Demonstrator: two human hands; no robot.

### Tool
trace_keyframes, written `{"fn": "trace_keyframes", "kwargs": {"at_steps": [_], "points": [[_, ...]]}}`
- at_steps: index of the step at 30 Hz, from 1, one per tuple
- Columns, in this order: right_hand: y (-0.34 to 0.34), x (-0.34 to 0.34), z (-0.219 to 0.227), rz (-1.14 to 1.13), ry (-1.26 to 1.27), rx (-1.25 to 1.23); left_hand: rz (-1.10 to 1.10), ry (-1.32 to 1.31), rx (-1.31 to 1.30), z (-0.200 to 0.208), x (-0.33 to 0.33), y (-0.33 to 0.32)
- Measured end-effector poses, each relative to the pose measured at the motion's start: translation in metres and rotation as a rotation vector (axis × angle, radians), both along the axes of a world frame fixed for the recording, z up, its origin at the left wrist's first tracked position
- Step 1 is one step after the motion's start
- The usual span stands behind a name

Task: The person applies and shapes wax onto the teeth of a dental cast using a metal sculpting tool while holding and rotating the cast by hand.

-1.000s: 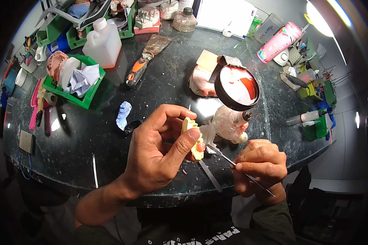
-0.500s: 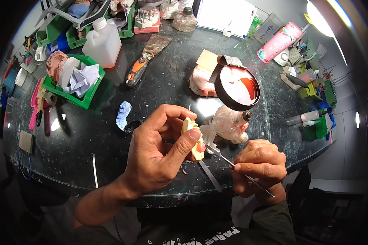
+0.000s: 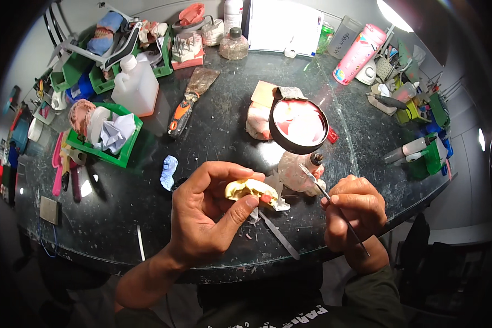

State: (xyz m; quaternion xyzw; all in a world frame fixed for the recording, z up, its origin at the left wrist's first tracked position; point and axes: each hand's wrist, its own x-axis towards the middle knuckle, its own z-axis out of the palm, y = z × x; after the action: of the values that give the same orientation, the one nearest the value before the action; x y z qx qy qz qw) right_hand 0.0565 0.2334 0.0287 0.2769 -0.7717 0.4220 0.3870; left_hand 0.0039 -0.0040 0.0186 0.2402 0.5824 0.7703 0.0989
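My left hand [image 3: 202,216] grips a small yellow dental cast [image 3: 239,189] between thumb and fingers. A pink-red patch, which looks like wax, sits on the cast's right end, beside my thumb. In a pinch, my right hand [image 3: 359,210] holds a slim metal dental carver [image 3: 316,182], its flat tip pointing up and left, apart from the cast. That tip is in front of a rounded glass burner [image 3: 295,168] with a dark top. Below the cast, a metal blade [image 3: 281,237] lies on the bench among small scraps, with crumpled white material [image 3: 279,204] nearby.
A black-rimmed round dish [image 3: 281,141] with pink-red contents stands beyond the burner. Left of my left hand lies a blue moulded piece [image 3: 169,171]. Farther back are an orange-and-black scraper [image 3: 187,104], a green bin [image 3: 122,157], a plastic jug [image 3: 138,90] and a pink bottle [image 3: 359,54].
My left hand has turned the cast from upright to nearly level. The carver's tip has moved away from the cast, up and right. The view has shifted slightly.
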Motion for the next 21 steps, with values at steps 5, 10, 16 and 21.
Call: {"fn": "trace_keyframes", "kwargs": {"at_steps": [5,10,16,21], "points": [[-0.002,-0.001,-0.003,0.016,0.033,-0.026,-0.041,0.138,0.099,-0.007,-0.003,0.001],[-0.010,-0.003,-0.007,0.024,0.086,-0.007,0.011,0.211,0.130,-0.007,-0.002,-0.001],[-0.012,-0.008,-0.010,-0.043,0.135,0.022,0.071,0.274,0.086,-0.009,-0.002,-0.001],[-0.011,-0.010,-0.010,-0.063,0.153,0.006,0.268,0.620,-0.162,-0.020,-0.009,-0.002]]}}
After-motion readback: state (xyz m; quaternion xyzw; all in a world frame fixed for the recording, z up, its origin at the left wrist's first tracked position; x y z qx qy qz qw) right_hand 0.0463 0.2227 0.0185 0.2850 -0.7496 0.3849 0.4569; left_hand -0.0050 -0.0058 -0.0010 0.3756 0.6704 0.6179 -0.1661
